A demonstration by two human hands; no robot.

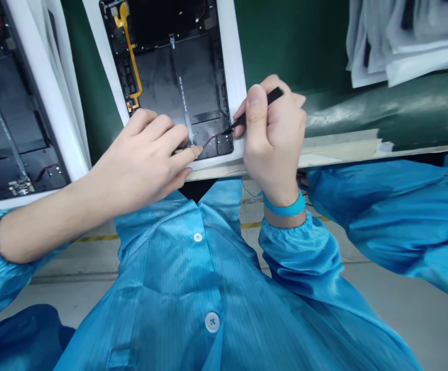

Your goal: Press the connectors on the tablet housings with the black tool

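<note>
An opened tablet housing [162, 77] lies in front of me with its dark inside up. A thin dark-red wire [210, 139] runs along its near edge. My left hand [150, 154] reaches over the near left corner, fingers curled, and its index fingertip is on the wire. The thumb sits lower, at the housing's edge. My right hand [272, 126] is closed around black tweezers [241, 121], whose tips touch the near right corner by the wire's end. An orange flex cable [133, 62] lines the housing's left side.
A second opened tablet housing [3, 103] lies at the left, beside white foam sheets [57, 77]. White sleeves [413, 46] are stacked at the far right on the green mat [293, 46]. A neighbour's blue sleeve [394, 206] is close on the right.
</note>
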